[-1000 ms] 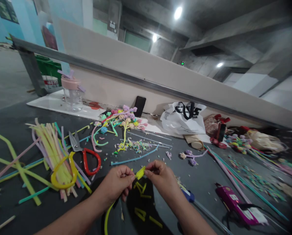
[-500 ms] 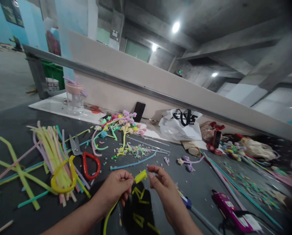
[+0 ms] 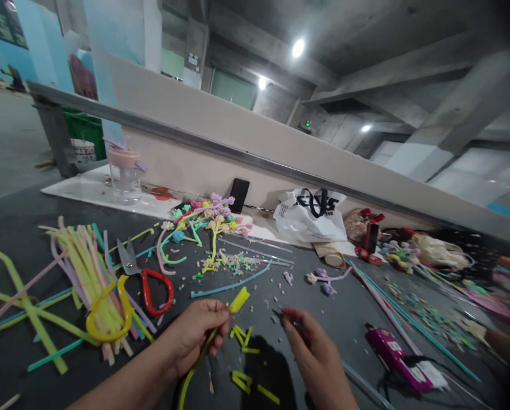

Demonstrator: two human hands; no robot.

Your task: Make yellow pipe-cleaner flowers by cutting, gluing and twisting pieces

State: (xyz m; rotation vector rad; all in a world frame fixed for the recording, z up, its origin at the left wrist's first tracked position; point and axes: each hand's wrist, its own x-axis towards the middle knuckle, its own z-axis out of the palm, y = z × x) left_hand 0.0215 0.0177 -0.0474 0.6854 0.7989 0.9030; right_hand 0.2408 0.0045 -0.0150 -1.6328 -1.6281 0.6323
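Note:
Near the middle of the table my left hand (image 3: 201,330) is closed on a yellow fuzzy craft stem. A bundle of short yellow pieces (image 3: 239,300) sticks up at its fingertips, and the long stem (image 3: 188,382) trails down below. My right hand (image 3: 312,356) is apart from it, to the right, with thumb and fingers drawn together. A small dark tip (image 3: 277,314) shows at those fingertips; what it belongs to is hidden. Between and below both hands lie several short yellow cut pieces (image 3: 243,381).
Scissors (image 3: 157,292) with red and yellow handles rest against bundled pastel stems (image 3: 79,262) at left. Finished fuzzy flowers (image 3: 216,213), a phone (image 3: 239,195) and a white bag (image 3: 310,216) stand behind. A purple corded tool (image 3: 398,359) lies right; another person's hand (image 3: 496,341) shows beyond.
My right hand has moved away from the yellow bundle, down and to the right, and its fingers have come together. The left hand keeps its hold, the bundle now tilting more.

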